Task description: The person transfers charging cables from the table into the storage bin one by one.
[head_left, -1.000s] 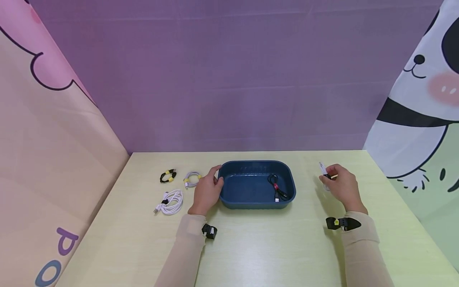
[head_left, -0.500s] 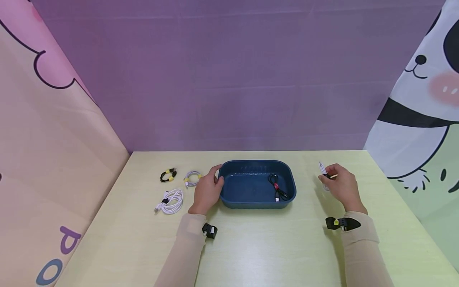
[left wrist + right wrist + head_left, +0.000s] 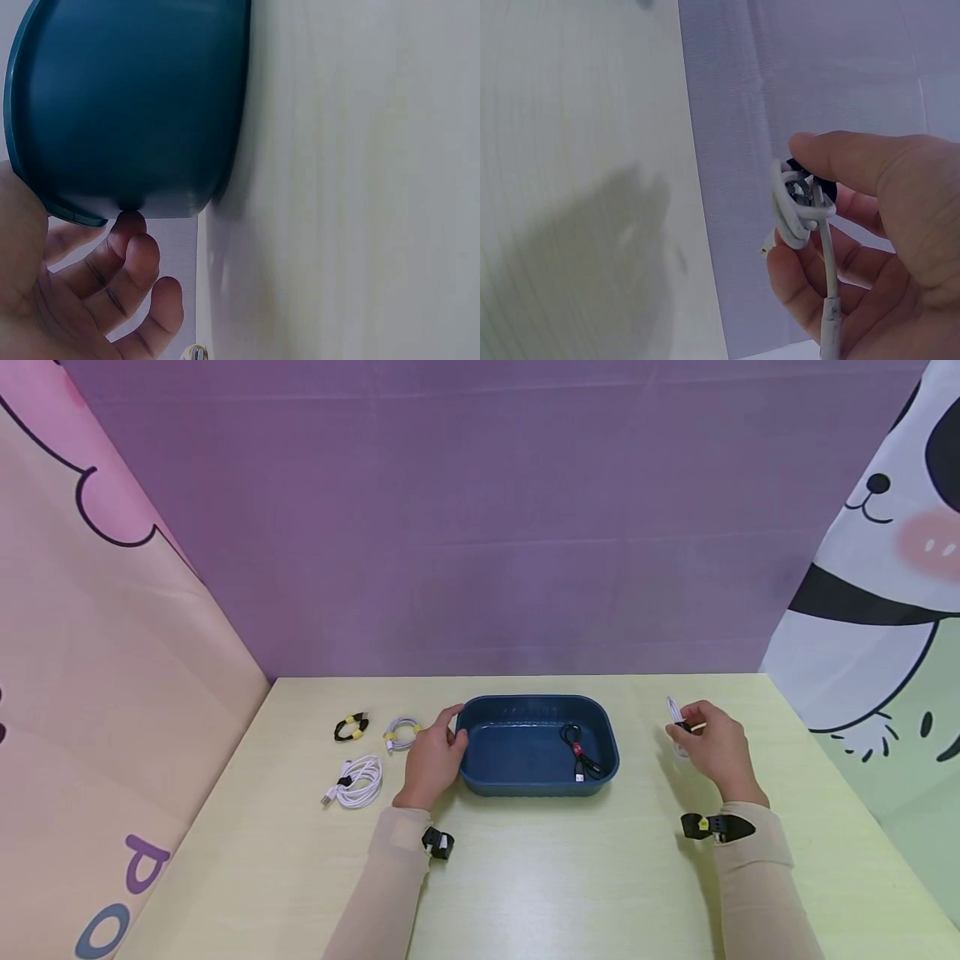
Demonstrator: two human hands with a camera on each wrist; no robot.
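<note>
My left hand [image 3: 435, 762] grips the left end of a dark blue plastic bin [image 3: 502, 792]. In the left wrist view the thumb side lies at the bin's rim [image 3: 16, 142], and a fingertip touches the outer wall. To the bin's right, my right hand [image 3: 716, 752] pinches a coiled white cable [image 3: 674, 710] by its black strap, above the table. One plug end of that cable [image 3: 830, 322] hangs down in the right wrist view. Inside the bin, toward its right side, lies a black USB cable [image 3: 572, 737] with a red tie.
Left of the bin lie a black cable coil [image 3: 342, 734] with yellow ties, a white cable coil [image 3: 397, 744] with yellow ties, and a larger white cable coil [image 3: 366, 785] with a black strap. A purple backdrop [image 3: 487, 527] rises behind the pale table [image 3: 525, 877].
</note>
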